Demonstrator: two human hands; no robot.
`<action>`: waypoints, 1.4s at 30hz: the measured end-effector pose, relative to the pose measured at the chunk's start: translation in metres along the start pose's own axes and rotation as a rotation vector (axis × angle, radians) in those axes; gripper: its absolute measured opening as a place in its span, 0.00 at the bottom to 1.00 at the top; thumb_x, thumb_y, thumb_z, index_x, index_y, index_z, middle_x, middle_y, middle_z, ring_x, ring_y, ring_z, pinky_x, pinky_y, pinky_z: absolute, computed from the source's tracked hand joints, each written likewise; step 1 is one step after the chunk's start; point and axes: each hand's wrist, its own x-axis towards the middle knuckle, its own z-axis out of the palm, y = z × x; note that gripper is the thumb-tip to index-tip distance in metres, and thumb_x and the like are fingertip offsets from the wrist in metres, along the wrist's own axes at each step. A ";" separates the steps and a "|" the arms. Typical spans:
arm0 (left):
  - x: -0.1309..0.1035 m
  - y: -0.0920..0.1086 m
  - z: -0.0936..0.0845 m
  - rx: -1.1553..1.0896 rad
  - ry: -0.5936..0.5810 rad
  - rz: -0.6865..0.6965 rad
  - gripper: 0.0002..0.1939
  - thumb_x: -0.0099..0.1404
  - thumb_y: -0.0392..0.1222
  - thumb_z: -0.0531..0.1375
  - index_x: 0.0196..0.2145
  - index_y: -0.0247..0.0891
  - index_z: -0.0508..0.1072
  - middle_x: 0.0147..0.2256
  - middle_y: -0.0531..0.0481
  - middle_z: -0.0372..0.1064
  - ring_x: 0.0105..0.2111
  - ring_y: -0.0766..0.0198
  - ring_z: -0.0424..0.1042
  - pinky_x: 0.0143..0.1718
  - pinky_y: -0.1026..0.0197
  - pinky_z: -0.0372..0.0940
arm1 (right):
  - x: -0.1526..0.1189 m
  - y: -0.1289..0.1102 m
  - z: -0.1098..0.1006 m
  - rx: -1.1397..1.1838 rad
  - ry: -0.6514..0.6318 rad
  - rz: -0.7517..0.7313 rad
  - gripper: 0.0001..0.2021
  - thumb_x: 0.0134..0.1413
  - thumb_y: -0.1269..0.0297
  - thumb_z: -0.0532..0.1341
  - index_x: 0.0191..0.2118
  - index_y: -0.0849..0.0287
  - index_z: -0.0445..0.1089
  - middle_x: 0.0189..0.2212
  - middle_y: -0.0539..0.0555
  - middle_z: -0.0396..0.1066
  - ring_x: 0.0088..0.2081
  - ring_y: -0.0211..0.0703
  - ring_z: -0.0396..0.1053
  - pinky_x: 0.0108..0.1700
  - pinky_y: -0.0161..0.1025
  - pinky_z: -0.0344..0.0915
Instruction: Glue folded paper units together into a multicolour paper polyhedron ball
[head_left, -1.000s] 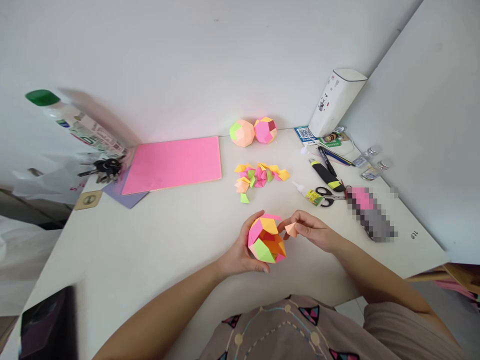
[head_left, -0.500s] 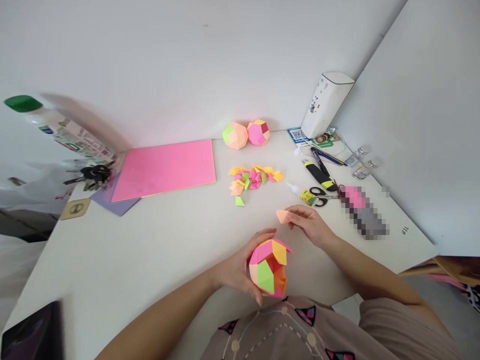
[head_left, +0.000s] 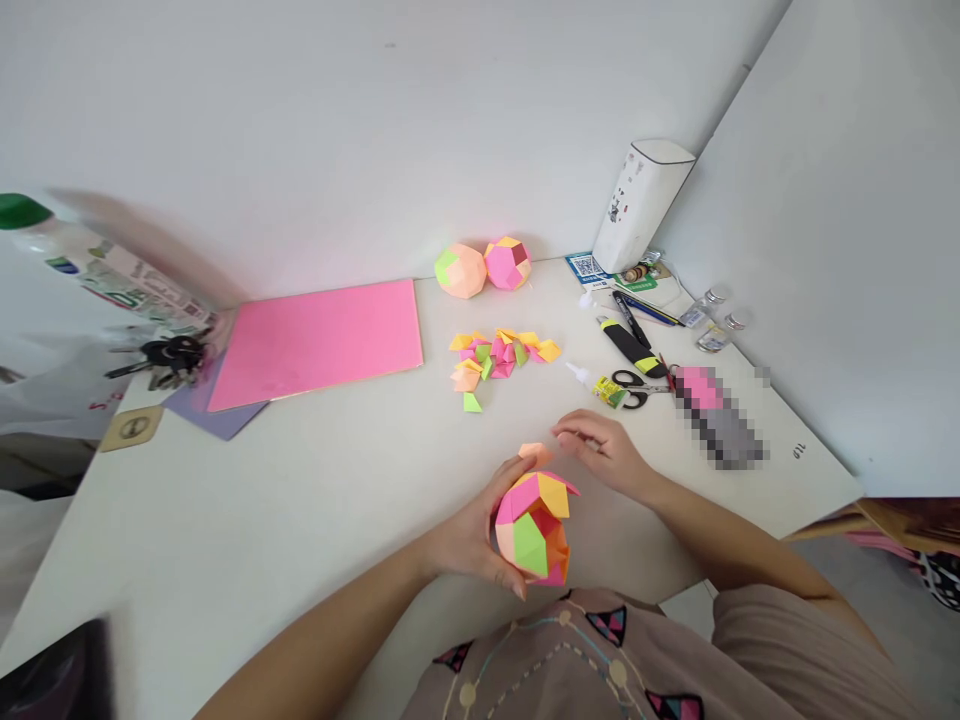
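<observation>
My left hand [head_left: 480, 520] is wrapped round a hollow paper ball [head_left: 530, 540] of pink, yellow, green and peach folded pieces. The ball has a gap on its right side, where orange inner flaps show. A peach paper piece [head_left: 535, 453] sits by the left fingertips at the top of the ball; whether it is pinched or only resting there I cannot tell. Just right of it, my right hand [head_left: 604, 450] hovers with thumb and fingers a little apart and nothing visible between them. Several loose folded paper pieces [head_left: 501, 352] lie further back on the table.
Two finished paper balls [head_left: 460, 271] stand by the wall. Pink paper sheets [head_left: 322, 340] lie at left, near keys [head_left: 174, 355] and a bottle [head_left: 127, 275]. At right are a glue tube [head_left: 607, 391], scissors [head_left: 634, 388], a cutter [head_left: 631, 347] and a white container [head_left: 643, 205].
The peach piece has passed from my right fingers to the left fingertips above the ball. My right hand's fingers have come apart. The view has shifted slightly.
</observation>
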 end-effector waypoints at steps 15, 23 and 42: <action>0.002 -0.009 -0.007 0.437 0.418 0.119 0.59 0.44 0.60 0.68 0.65 0.53 0.37 0.64 0.39 0.36 0.64 0.42 0.39 0.60 0.35 0.43 | 0.023 0.052 -0.046 -0.812 0.235 0.029 0.14 0.51 0.67 0.57 0.45 0.62 0.67 0.39 0.64 0.70 0.45 0.60 0.63 0.50 0.56 0.60; 0.004 -0.008 -0.002 0.624 0.544 0.143 0.59 0.47 0.60 0.67 0.65 0.52 0.33 0.64 0.37 0.38 0.63 0.42 0.42 0.59 0.35 0.47 | -0.002 -0.011 -0.039 0.105 0.451 -0.112 0.15 0.48 0.60 0.65 0.43 0.53 0.66 0.37 0.54 0.65 0.37 0.46 0.66 0.38 0.44 0.65; 0.003 -0.005 0.005 0.934 0.558 0.168 0.60 0.50 0.59 0.66 0.65 0.45 0.30 0.62 0.32 0.44 0.61 0.41 0.50 0.56 0.37 0.53 | -0.029 -0.066 -0.003 0.350 0.115 -0.237 0.16 0.52 0.60 0.64 0.46 0.54 0.64 0.38 0.59 0.71 0.39 0.48 0.70 0.36 0.46 0.69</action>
